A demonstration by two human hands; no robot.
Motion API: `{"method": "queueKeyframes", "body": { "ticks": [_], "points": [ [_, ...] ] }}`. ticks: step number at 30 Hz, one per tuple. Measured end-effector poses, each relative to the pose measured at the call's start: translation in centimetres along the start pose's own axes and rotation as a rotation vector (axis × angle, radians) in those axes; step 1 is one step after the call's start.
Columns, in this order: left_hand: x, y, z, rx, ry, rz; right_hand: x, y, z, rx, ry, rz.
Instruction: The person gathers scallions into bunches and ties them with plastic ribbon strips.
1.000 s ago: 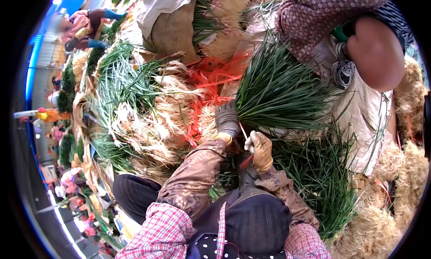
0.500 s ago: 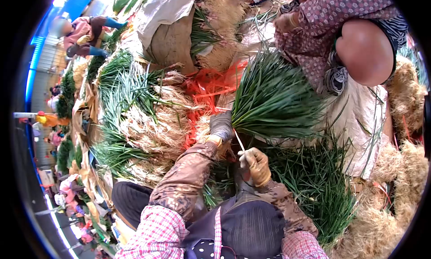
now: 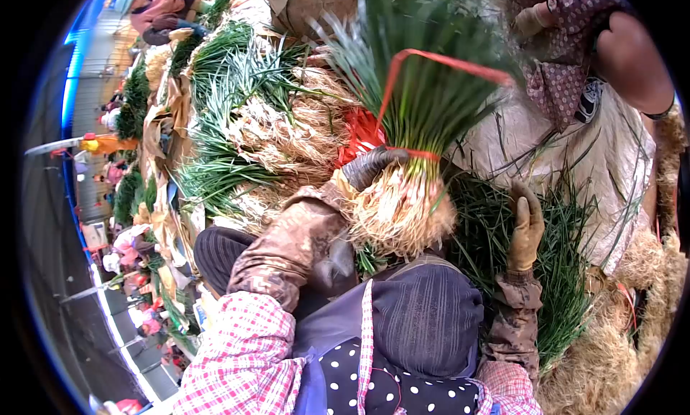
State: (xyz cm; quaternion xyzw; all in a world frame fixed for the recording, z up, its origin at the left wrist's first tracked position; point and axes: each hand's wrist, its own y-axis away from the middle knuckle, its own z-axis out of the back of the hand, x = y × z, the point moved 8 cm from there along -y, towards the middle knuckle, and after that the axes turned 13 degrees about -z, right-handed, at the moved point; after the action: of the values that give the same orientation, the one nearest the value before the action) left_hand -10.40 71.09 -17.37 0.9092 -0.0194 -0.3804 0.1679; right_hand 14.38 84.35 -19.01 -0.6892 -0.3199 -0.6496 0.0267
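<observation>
My left hand [image 3: 370,169], in a dark grey glove, grips a large bundle of green-leaved plants [image 3: 420,120] just above its pale roots. The bundle is upright, roots toward me, leaves fanned away and blurred. A red strap [image 3: 420,153] goes round its stems, and a loose length of it arches over the leaves. My right hand [image 3: 527,228], in a tan glove, is raised to the right of the bundle and apart from it, fingers spread and holding nothing. Loose green leaves [image 3: 481,221] lie beneath and beside it.
Piled bundles with pale roots [image 3: 266,131] lie to the left, beside red strips [image 3: 361,131]. A co-worker in a patterned garment [image 3: 560,70] is at the upper right by a pale sheet [image 3: 553,149]. Root heaps [image 3: 596,357] lie at the lower right. Other people are at the far left.
My left hand has lifted the bundle and turned its roots toward me. My right hand has let go of the strap, moved right and opened. The view has shifted.
</observation>
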Motion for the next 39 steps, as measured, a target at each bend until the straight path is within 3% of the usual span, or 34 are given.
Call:
{"method": "queueKeyframes", "body": {
  "ticks": [4,7,10,13,14,18,20,24,25,27,29,31,32,34,35,36,37,39],
  "points": [
    [3.0,-2.4,0.7,-0.046,0.244,-0.038,0.6,0.2,-2.3,0.023,0.010,0.025],
    [6.4,-4.4,1.4,-0.068,0.411,-0.037,5.5,1.4,-4.1,-0.067,0.086,0.229],
    [9.3,-4.6,1.7,-0.085,0.557,-0.011,6.7,1.4,-4.0,-0.099,0.170,0.299],
    [10.6,-4.2,1.9,-0.087,0.654,0.011,6.4,-1.3,-5.0,0.013,0.415,0.100],
    [11.0,-4.0,1.9,-0.087,0.677,0.014,5.0,-3.1,-4.9,0.049,0.589,0.304],
    [11.4,-3.8,2.1,-0.078,0.759,0.030,4.1,-6.6,-13.3,0.332,0.892,-0.149],
    [11.5,-3.9,2.2,-0.072,0.791,0.031,0.4,-7.3,-15.6,0.410,1.048,-0.327],
    [12.0,-3.9,2.9,-0.068,0.864,0.030,-0.1,-6.4,-13.3,0.257,0.797,-0.118],
    [12.0,-3.7,3.2,-0.073,0.878,0.030,-3.1,-6.8,-9.9,0.184,1.011,-0.129],
    [12.1,-3.2,3.6,-0.099,0.880,0.041,-4.1,-5.4,-4.5,0.169,0.970,-0.263],
    [10.9,-2.5,2.8,-0.214,0.832,0.098,-9.3,-5.2,3.3,0.118,1.699,-0.328],
    [11.4,-3.6,4.4,-0.245,0.587,-0.055,-7.3,-3.3,4.1,0.040,2.004,-0.162],
    [9.4,-3.3,3.1,-0.339,0.492,-0.087,-5.1,-3.3,2.3,-0.027,1.857,0.017],
    [9.7,-4.2,3.7,-0.385,0.293,-0.178,1.1,-2.7,-4.8,0.018,1.193,0.132],
    [9.4,-4.7,4.1,-0.396,0.162,-0.284,2.6,-2.5,-8.7,0.132,1.083,0.088],
    [9.2,-4.7,4.3,-0.405,0.034,-0.263,2.1,-2.9,-11.4,0.207,0.957,0.230],
    [11.0,-6.0,6.4,-0.299,-0.100,-0.406,2.5,-3.1,-15.0,0.269,1.074,0.053],
    [11.7,-6.1,7.5,-0.314,-0.216,-0.394,0.1,-4.8,-19.3,0.229,1.298,0.227]
  ]
}}
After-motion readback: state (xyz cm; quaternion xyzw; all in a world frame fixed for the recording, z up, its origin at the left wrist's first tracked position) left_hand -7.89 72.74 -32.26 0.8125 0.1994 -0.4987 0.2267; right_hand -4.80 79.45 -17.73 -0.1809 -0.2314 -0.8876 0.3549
